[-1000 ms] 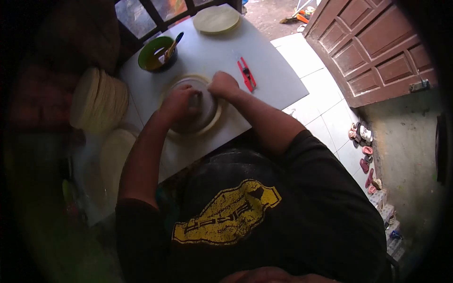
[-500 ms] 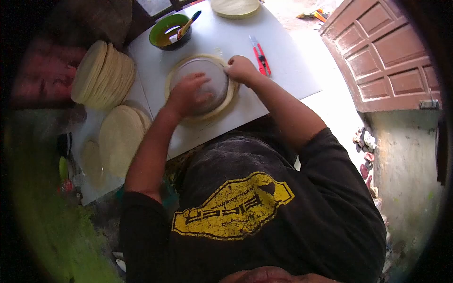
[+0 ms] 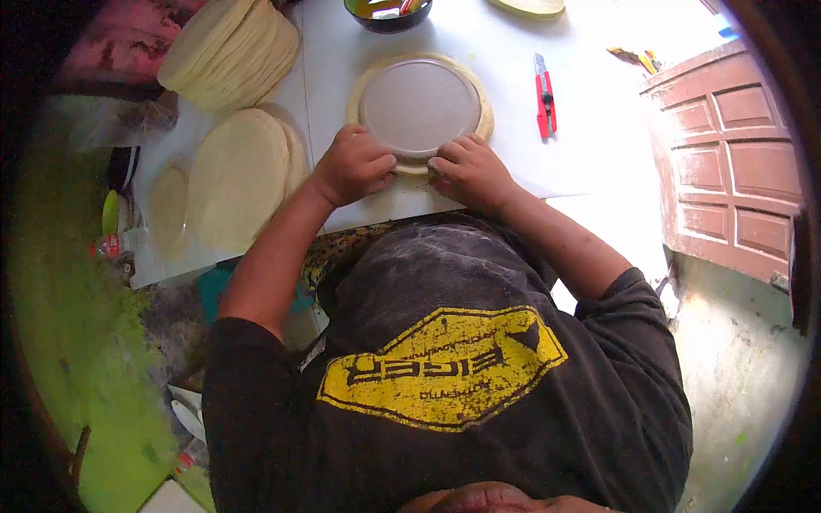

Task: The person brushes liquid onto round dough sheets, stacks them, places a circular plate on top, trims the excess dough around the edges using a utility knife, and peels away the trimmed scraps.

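A round grey plate [image 3: 419, 104] lies on a pale dough sheet [image 3: 485, 120], whose rim shows all around it on the white table. At the near left edge of the dough is my left hand [image 3: 355, 164], its fingers curled and pinched on the rim. My right hand [image 3: 472, 173] is just to the right, also closed on the near rim. A small gap parts the two hands. To the right lies a red cutter knife [image 3: 546, 104] with its blade pointing away.
Stacked round sheets [image 3: 229, 56] stand at the back left, with flatter sheets [image 3: 239, 179] nearer. A dark bowl [image 3: 386, 24] with liquid and another pale round stack [image 3: 530, 7] sit at the far side. A brown door [image 3: 735, 154] is at the right.
The view has shifted, so the table appears lower. My left hand has come off the plate's top to the near rim. My right hand has moved from the right side to the near rim.
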Demonstrator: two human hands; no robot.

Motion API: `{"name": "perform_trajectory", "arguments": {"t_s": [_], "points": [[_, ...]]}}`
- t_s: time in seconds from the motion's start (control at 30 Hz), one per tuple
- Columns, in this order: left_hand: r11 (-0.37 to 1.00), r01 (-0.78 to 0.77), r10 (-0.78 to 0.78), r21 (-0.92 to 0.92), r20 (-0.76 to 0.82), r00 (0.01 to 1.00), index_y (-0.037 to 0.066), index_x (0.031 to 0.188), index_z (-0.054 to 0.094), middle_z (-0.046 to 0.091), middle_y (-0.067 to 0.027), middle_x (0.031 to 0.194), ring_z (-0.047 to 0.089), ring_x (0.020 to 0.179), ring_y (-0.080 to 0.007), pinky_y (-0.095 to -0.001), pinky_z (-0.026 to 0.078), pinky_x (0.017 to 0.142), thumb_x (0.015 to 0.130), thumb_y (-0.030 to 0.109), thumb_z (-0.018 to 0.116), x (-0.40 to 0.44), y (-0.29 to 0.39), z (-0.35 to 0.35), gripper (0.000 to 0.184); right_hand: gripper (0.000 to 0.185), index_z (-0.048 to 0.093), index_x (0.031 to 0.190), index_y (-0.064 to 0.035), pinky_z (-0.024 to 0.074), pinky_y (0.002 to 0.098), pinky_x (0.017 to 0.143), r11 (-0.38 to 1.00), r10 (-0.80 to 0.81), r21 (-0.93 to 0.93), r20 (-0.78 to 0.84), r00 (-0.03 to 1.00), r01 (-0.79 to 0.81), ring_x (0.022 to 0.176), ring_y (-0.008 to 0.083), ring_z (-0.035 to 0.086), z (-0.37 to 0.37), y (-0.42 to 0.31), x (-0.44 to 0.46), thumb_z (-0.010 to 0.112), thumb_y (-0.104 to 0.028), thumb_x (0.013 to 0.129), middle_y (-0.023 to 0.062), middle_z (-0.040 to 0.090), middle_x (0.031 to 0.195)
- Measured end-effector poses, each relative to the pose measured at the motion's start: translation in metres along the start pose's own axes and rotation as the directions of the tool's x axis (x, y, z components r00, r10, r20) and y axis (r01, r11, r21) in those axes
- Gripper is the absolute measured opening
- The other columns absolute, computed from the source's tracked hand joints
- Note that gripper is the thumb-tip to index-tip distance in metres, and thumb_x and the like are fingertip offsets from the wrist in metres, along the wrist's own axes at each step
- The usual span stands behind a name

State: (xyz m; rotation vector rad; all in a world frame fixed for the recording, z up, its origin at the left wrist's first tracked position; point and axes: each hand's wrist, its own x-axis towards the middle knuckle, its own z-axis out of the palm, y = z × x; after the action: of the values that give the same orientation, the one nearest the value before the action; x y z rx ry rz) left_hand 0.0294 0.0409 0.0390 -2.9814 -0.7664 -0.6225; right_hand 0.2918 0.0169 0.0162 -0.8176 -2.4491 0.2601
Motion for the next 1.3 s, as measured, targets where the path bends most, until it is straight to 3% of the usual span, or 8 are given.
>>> {"name": "perform_trajectory", "arguments": {"t_s": [0.33,0.43,0.5,0.6,0.7,0.9,1.1,1.3], "points": [[0.997,0.048,-0.045,-0.058,0.048,0.998,0.012,0.091,0.062,0.064,-0.0072,0.090,0.063,0.085,-0.0267,-0.0416,0.048,0.086,0.066,0.019,0.078,-0.009,-0.004,0.001,0.031,0.021,0.059,0.090,-0.0119,0.0434,0.0407,0.076,0.993,-0.027,-0.116,0.040,0.999,0.032,0.083,0.0260,0.057,0.011,0.002,-0.001,0.069,-0.023,0.075,0.0060,0.057,0.088],[0.922,0.377,-0.387,-0.094,-0.142,0.911,0.007,0.106,0.061,0.064,-0.0137,0.105,0.063,0.091,-0.0294,-0.0405,0.048,0.089,0.072,0.020,0.077,-0.012,-0.001,0.010,0.040,0.021,0.060,0.091,-0.0113,0.0436,0.0415,0.079,0.998,0.012,-0.062,-0.005,1.000,-0.012,0.087,0.0272,0.057,0.000,-0.005,0.007,0.070,-0.023,0.076,0.0071,0.058,0.091],[0.538,0.766,-0.843,-0.353,-0.194,0.502,0.001,0.124,0.055,0.060,-0.0182,0.120,0.063,0.100,-0.0311,-0.0409,0.048,0.092,0.078,0.024,0.074,-0.018,-0.002,0.038,0.055,0.024,0.061,0.093,-0.0108,0.0436,0.0431,0.082,0.998,0.051,-0.018,-0.121,0.991,-0.054,0.093,0.0290,0.057,-0.006,-0.007,0.017,0.071,-0.023,0.075,0.0087,0.059,0.096],[0.371,0.866,-0.915,-0.336,0.028,0.403,-0.003,0.130,0.053,0.062,-0.0168,0.122,0.062,0.108,-0.0274,-0.0389,0.048,0.095,0.081,0.024,0.071,-0.011,-0.006,0.030,0.059,0.029,0.064,0.101,-0.0116,0.0451,0.0426,0.085,0.979,0.158,-0.121,-0.035,0.987,-0.161,0.096,0.0307,0.058,-0.005,0.003,0.037,0.073,-0.020,0.075,0.0086,0.059,0.103],[0.196,0.902,-0.890,-0.384,0.316,0.328,-0.003,0.131,0.054,0.066,-0.0161,0.117,0.064,0.106,-0.0264,-0.0366,0.048,0.095,0.081,0.021,0.069,-0.015,-0.037,0.023,0.057,0.023,0.065,0.097,-0.0116,0.0451,0.0435,0.085,0.976,0.195,-0.104,0.005,0.981,-0.194,0.097,0.0304,0.057,-0.002,0.006,0.044,0.071,-0.020,0.077,0.0085,0.060,0.100],[0.086,0.904,-0.902,-0.419,0.353,0.250,-0.001,0.110,0.068,0.070,-0.0191,0.107,0.067,0.100,-0.0293,-0.0373,0.050,0.090,0.076,0.019,0.064,0.004,-0.040,0.011,0.040,0.016,0.064,0.088,-0.0106,0.0462,0.0441,0.080,0.975,0.200,-0.103,0.007,0.980,-0.199,0.089,0.0303,0.058,-0.001,0.004,0.049,0.070,-0.020,0.077,0.0085,0.059,0.088],[0.095,0.978,-0.915,-0.187,0.370,0.160,0.002,0.114,0.067,0.070,-0.0166,0.108,0.067,0.100,-0.0286,-0.0365,0.050,0.091,0.074,0.022,0.068,0.020,-0.047,0.006,0.045,0.013,0.065,0.086,-0.0105,0.0465,0.0430,0.078,0.974,0.212,-0.069,-0.079,0.974,-0.218,0.087,0.0297,0.058,0.003,0.003,0.046,0.069,-0.018,0.077,0.0083,0.059,0.086],[0.075,0.963,-0.926,-0.259,0.340,0.164,0.001,0.121,0.062,0.068,-0.0138,0.111,0.064,0.100,-0.0245,-0.0365,0.051,0.088,0.076,0.023,0.066,0.014,-0.049,0.004,0.050,0.013,0.067,0.089,-0.0106,0.0466,0.0419,0.081,0.964,0.255,-0.059,-0.061,0.965,-0.258,0.090,0.0291,0.058,0.003,0.002,0.045,0.069,-0.017,0.077,0.0076,0.060,0.088]]}}
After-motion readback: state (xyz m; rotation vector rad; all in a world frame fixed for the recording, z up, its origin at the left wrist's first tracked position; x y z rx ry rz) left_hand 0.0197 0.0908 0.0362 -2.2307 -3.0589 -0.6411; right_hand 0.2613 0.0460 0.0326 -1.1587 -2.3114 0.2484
